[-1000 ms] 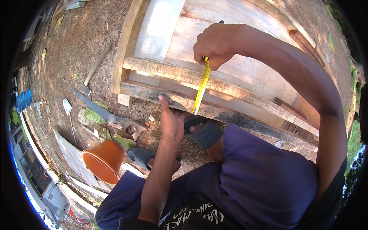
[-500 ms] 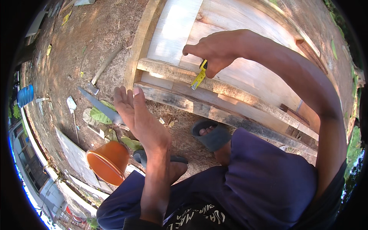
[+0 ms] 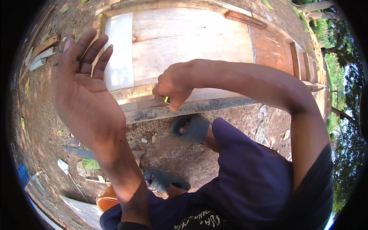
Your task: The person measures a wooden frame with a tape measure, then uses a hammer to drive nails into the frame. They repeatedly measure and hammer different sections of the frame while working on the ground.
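Apparently yellow-and-black tape measure (image 3: 167,100)

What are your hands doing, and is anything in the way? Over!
Left hand open, empty. Right hand closed around tape measure, above wooden frame. Left hand blocks view of part of the wooden frame's left end.

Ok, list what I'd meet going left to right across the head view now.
Blue plastic object → open left hand → right hand gripping the tape measure → reddish-brown panel → tree foliage.
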